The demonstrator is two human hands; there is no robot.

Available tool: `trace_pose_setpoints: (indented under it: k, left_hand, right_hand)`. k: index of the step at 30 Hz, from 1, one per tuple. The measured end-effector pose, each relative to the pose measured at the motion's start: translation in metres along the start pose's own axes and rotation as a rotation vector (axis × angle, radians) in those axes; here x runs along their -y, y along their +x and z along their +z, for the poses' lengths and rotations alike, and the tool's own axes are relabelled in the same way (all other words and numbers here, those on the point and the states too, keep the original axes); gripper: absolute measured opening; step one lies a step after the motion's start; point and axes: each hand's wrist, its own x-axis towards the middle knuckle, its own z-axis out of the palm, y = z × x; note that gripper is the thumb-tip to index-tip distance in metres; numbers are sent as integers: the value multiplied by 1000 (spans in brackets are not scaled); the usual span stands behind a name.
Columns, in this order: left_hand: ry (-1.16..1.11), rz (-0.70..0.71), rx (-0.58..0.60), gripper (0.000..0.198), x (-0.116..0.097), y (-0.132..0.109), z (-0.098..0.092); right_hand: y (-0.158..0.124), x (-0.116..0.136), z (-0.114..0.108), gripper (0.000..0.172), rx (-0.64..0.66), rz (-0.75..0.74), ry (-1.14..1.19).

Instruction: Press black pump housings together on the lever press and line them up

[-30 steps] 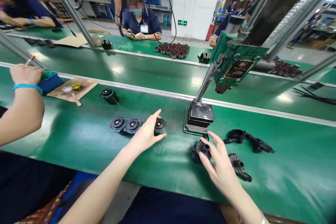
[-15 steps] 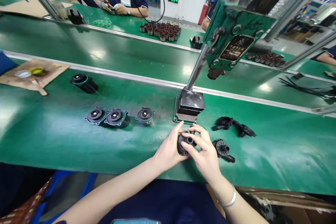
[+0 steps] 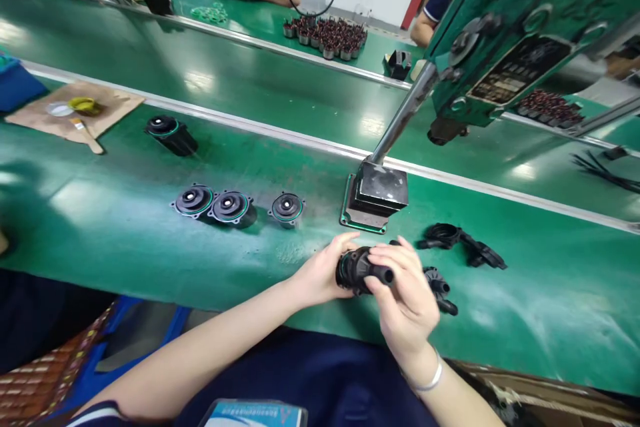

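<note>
Near edge of the green bench [image 3: 540,320] runs just on the near side of the forearms, so there isn't much room to pull back, and the far edge is a pale metal rail [image 3: 250,125] running behind everything. Left hand [image 3: 323,273] and right hand [image 3: 407,290] are both clamped on the black pump [image 3: 363,271]: left around the round end with the teal ring, right with fingers and thumb on the end with the spout. It's tipped, spout to the right, and sits just on the near side of the press base [image 3: 383,187]; can't tell if it touches the bench. There's a stretch of green between the hands and the lone upright motor [image 3: 287,208] on the left, and more out to the right past the covers. What's in the way: that base straight ahead, its slanted post [image 3: 403,113], and the green press head [image 3: 505,40] hanging far right. One spouted cover [image 3: 436,282] is right beside the right hand, partly hidden, with two more black covers [image 3: 443,235] behind it. Farther left there's a pair of motors [image 3: 231,205] side by side, another motor lying tilted [image 3: 173,135], then cardboard [image 3: 117,103] with a brush [image 3: 87,135] on it.
</note>
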Motion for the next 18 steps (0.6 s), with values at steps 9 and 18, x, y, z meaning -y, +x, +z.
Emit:
trace_pose_setpoints:
  k: [9,18]
  left_hand:
    - [53,86,183,87,-8,1,-32]
    - [135,99,93,92,-8,-18,-40]
  right_hand:
    - [13,-36,-10,25,-77,352,-154]
    - [-12,-52,-29,50,167,184,-403]
